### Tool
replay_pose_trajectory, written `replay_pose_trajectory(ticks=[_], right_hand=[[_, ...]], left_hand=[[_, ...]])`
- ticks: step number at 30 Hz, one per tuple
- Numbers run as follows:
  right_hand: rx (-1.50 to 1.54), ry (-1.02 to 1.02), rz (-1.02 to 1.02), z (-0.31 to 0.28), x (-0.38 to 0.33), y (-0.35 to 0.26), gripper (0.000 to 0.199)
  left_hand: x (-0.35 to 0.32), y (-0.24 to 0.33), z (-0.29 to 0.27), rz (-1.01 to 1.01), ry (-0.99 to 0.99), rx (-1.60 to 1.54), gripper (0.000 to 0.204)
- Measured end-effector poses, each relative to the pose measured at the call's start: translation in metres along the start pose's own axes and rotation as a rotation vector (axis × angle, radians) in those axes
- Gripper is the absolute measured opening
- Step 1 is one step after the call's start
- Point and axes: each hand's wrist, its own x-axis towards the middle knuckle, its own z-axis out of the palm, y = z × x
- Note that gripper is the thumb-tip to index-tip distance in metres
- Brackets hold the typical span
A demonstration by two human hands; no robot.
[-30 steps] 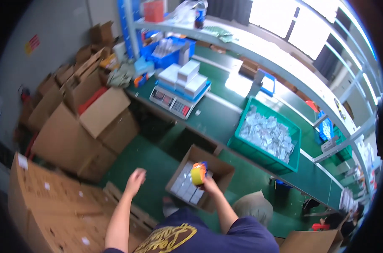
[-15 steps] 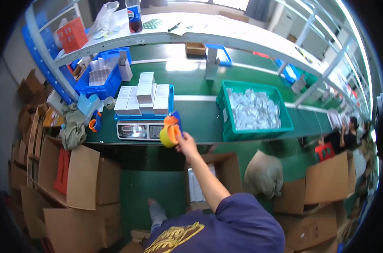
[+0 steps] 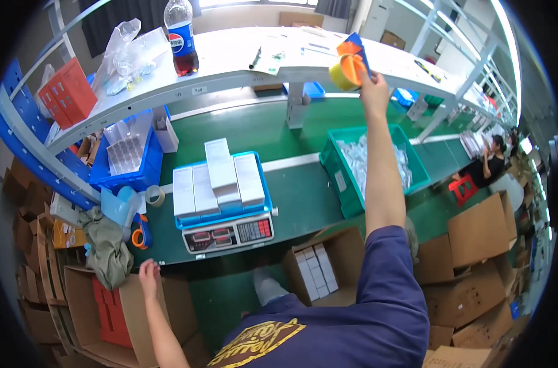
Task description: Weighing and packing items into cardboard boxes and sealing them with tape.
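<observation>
My right hand (image 3: 374, 92) is raised over the white shelf, gripping a tape dispenser (image 3: 351, 64) with a blue and orange body and a yellowish roll of tape. My left hand (image 3: 149, 277) hangs by the bench's front edge, above an open cardboard carton (image 3: 145, 319); its fingers are apart and hold nothing. Ahead of it on the green bench stands a weighing scale (image 3: 228, 238) with a blue tray (image 3: 268, 190) of white boxes (image 3: 220, 168) on top. Another blue tape dispenser with an orange ring (image 3: 143, 233) lies left of the scale.
Right of the scale is a green crate (image 3: 340, 178) of silvery packets, partly behind my right arm. A blue bin (image 3: 147, 168) stands back left. The shelf (image 3: 230, 61) carries a cola bottle (image 3: 181, 40). Below, a carton (image 3: 348, 251) holds white boxes. A person (image 3: 491, 162) sits far right.
My right hand has lifted the tape dispenser from in front of the scale up and right, over the shelf. My left hand has come into view at lower left. The view has shifted.
</observation>
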Motion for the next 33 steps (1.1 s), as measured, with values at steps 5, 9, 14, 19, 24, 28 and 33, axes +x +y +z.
replay_pose_trajectory(ticks=[5, 9, 14, 19, 24, 28, 33], right_hand=[[-0.151, -0.32, 0.134, 0.059, 0.057, -0.023, 0.046], [-0.401, -0.548, 0.012, 0.078, 0.104, 0.018, 0.043], [-0.426, -0.556, 0.157, 0.07, 0.105, -0.007, 0.041], [-0.405, -0.403, 0.051, 0.057, 0.096, -0.007, 0.037], [-0.296, -0.152, 0.109, 0.006, 0.005, -0.054, 0.032], [-0.416, -0.101, 0.226, -0.068, -0.08, -0.082, 0.029], [-0.422, -0.032, 0.491, -0.127, -0.243, -0.038, 0.026]], left_hand=[[0.034, 0.11, 0.096, 0.1, 0.03, 0.123, 0.023], [0.077, 0.139, 0.109, 0.2, -0.022, 0.102, 0.023], [0.185, 0.195, 0.176, 0.266, -0.08, 0.327, 0.032], [0.374, 0.166, 0.249, 0.343, 0.187, 0.711, 0.087], [0.461, 0.124, 0.273, 0.496, 0.169, 0.687, 0.111], [0.53, 0.07, 0.251, 0.605, 0.528, 0.974, 0.122], [0.553, 0.073, 0.244, 0.928, 0.449, 0.829, 0.112]])
